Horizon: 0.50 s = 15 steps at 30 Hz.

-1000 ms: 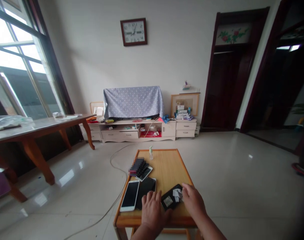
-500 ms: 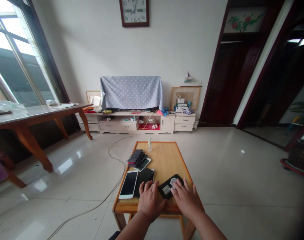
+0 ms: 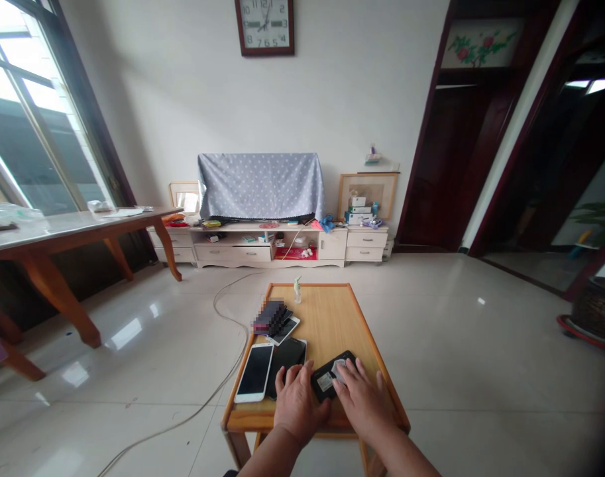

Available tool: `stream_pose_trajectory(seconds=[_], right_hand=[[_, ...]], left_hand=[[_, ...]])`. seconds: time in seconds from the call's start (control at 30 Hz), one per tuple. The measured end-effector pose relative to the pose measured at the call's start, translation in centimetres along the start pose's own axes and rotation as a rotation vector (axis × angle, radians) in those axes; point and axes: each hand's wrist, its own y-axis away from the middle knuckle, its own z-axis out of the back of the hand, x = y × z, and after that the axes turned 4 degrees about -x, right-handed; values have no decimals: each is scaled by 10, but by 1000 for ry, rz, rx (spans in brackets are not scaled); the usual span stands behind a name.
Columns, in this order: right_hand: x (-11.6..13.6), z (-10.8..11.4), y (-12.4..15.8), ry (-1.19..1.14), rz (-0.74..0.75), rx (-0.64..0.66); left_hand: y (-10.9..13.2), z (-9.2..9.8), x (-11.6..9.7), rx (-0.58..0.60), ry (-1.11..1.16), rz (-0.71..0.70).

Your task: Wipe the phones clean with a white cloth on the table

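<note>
A black phone (image 3: 328,368) lies aslant, with a pale label on its upward side, near the front of the small wooden table. My left hand (image 3: 298,404) grips its left end, index finger by the side edge and thumb at the lower edge. Spread over the phone's right part, my right hand (image 3: 362,397) presses a small crumpled white wipe (image 3: 337,366) against it with the fingertips. Just left of my left hand is a dark phone (image 3: 286,358), partly covered by the fingers. Beside that, a white phone (image 3: 255,372) lies with its dark screen up.
Behind these phones lies another white phone (image 3: 285,329), with a blurred dark stack (image 3: 270,317) partly over it. A small spray bottle (image 3: 297,291) stands at the far edge of the wooden table (image 3: 327,311). A cable (image 3: 183,416) runs along the floor at left.
The black phone has shifted slightly left towards my left hand. My right hand has moved a little left and down, its fingertips still on the wipe. The view has tilted slightly.
</note>
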Motion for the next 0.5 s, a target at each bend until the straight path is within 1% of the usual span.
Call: stream_pose_trajectory(seconds=[0.1, 0.17, 0.3, 0.37, 0.43, 0.5], right_hand=[[3, 1, 0, 20, -8, 12], [11, -2, 5, 25, 10, 21], [30, -9, 19, -40, 161, 20], [30, -9, 19, -55, 183, 11], [20, -4, 10, -28, 112, 2], [7, 3, -1, 13, -10, -1]], left_hand=[[0, 1, -1, 20, -15, 6], [0, 1, 0, 23, -19, 14], [-1, -1, 4, 45, -20, -13], [-1, -1, 5, 53, -10, -11], [-1, 0, 4, 36, 5, 6], [-1, 1, 2, 25, 18, 10]])
